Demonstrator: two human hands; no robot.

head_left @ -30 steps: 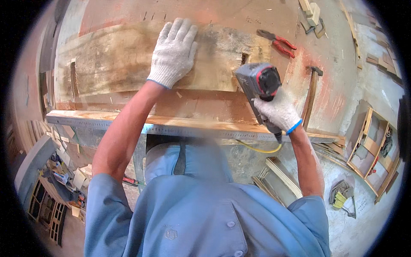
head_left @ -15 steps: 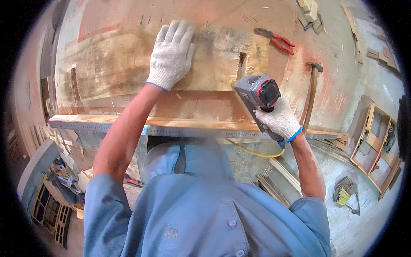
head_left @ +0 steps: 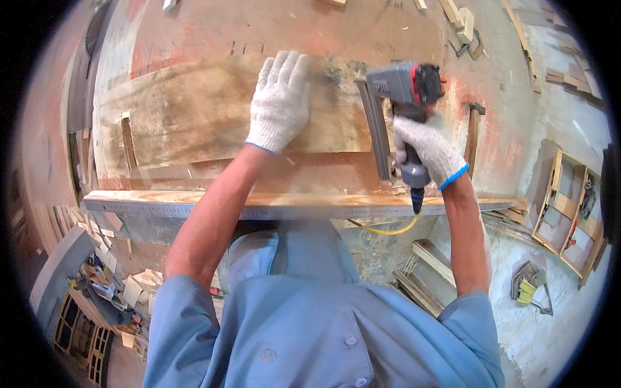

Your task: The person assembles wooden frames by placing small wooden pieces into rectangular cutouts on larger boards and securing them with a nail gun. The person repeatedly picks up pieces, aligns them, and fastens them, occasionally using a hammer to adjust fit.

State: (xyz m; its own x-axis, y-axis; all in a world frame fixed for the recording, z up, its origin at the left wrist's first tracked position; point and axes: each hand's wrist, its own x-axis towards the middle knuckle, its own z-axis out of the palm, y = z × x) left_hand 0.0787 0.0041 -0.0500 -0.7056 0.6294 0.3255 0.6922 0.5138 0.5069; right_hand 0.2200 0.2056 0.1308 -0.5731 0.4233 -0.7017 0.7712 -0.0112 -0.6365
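On the bench point(head_left: 213, 29), the board point(head_left: 194, 113) lies flat under my left hand point(head_left: 279, 102). My left fingers are straight, set close together and directed away from me; they rest on the board and grip nothing. The slot point(head_left: 128, 141) near the board's left end is well apart from them.

My right hand point(head_left: 427, 147) is closed around the handle of the nailer point(head_left: 394, 84). The nailer's magazine point(head_left: 375, 132) extends toward me over the right end of the board; I cannot tell whether the tool touches the wood. Trigger position is hidden.

The hammer point(head_left: 474, 136) lies just beside the nailer, on its right. Along the near bench edge, the strip point(head_left: 142, 196) and the rule point(head_left: 284, 212) run side by side.

Containers: at far right, the wooden frame point(head_left: 547, 192) is divided into compartments. A dark coil point(head_left: 587, 199) lies at its right side, and a wood piece point(head_left: 566, 205) spans its middle. At lower left, the grey wall point(head_left: 52, 268) borders a mixed heap; its items are too small to identify.
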